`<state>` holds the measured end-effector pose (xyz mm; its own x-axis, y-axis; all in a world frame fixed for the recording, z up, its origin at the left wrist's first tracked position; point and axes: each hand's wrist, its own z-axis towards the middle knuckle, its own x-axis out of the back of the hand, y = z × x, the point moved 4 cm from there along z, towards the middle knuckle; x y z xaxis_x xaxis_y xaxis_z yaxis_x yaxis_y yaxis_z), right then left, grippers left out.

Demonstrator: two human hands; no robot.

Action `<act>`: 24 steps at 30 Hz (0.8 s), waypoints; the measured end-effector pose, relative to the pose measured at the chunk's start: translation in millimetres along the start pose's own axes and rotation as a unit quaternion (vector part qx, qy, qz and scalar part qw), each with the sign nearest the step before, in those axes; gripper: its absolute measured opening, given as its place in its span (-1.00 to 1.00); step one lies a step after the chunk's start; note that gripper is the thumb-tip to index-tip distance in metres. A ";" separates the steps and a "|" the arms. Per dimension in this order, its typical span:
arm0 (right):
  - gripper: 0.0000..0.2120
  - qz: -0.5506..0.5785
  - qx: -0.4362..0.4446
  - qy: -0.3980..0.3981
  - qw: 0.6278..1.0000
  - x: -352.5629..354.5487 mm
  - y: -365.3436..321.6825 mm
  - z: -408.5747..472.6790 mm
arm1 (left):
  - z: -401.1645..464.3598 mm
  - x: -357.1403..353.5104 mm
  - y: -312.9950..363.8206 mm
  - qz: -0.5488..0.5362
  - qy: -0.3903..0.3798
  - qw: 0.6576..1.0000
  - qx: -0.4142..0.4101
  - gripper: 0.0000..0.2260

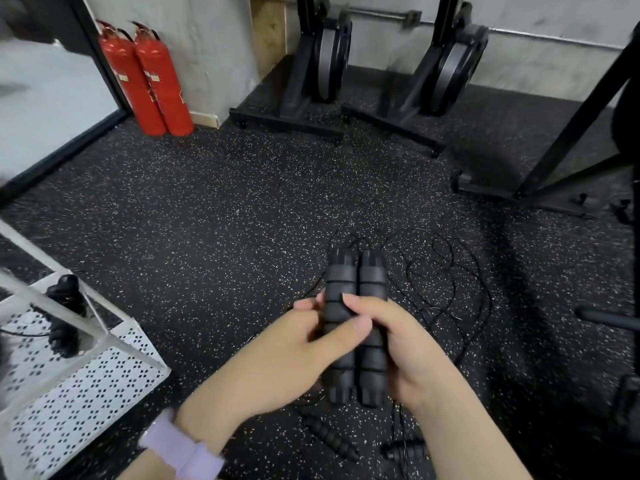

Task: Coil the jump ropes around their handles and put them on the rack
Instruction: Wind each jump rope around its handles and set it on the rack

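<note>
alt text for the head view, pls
Both hands, left hand and right hand, grip a pair of black jump rope handles held side by side, with thin black rope trailing loose on the speckled gym floor. A white perforated rack stands at left, two red fire extinguishers behind.

I count two hands: the left hand (294, 344) and the right hand (398, 344), at lower centre. Between them sit two black handles (356, 306), side by side. On the floor at the bottom of the frame I see two more handles, one (330, 436) left of the other (403, 450). One white rack (86, 382) stands at lower left, with one coiled rope (65, 313) on it. At upper left I count two red extinguishers (149, 81). Along the top stand two black machines (322, 64). One purple wristband (183, 445).
</note>
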<state>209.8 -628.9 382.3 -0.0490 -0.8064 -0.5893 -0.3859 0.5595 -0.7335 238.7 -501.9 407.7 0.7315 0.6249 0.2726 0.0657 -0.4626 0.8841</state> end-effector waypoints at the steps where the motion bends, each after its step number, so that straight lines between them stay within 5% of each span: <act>1: -0.48 0.012 -0.007 0.007 1.000 2.9 -0.7 -0.3 | -0.7 7.4 -3.1 0.035 0.021 0.999 0.023 -0.35; 3: -0.49 0.012 -0.030 -0.003 0.999 6.9 -1.5 -1.1 | -0.1 28.3 -7.0 0.092 0.132 0.986 0.045 -0.16; 5: -0.59 0.029 -0.079 -0.080 0.993 1.7 -0.2 -5.1 | 1.7 48.0 -13.4 0.068 0.271 0.960 0.023 -0.28; 7: -0.68 0.067 -0.133 -0.161 0.976 -5.4 4.5 -10.3 | 4.2 57.0 -17.8 -0.018 0.333 0.942 -0.037 -0.45; 13: -0.72 0.102 -0.185 -0.261 0.942 -26.7 16.0 -8.8 | 6.0 41.1 0.2 -0.058 0.252 0.952 -0.161 -0.53; 19: -0.73 0.208 -0.126 -0.261 0.934 -28.4 11.4 0.9 | 41.2 36.2 -20.8 -0.192 0.253 0.948 -0.027 -0.49; 24: -0.73 0.115 -0.065 -0.169 0.977 -9.7 5.0 7.8 | 7.2 13.2 -4.2 0.005 0.176 0.983 -0.060 -0.56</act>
<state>215.5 -616.8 381.7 0.1499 -0.5402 -0.8281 -0.5154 0.6720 -0.5317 252.9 -496.2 404.8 0.4503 0.8092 0.3773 -0.0366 -0.4055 0.9134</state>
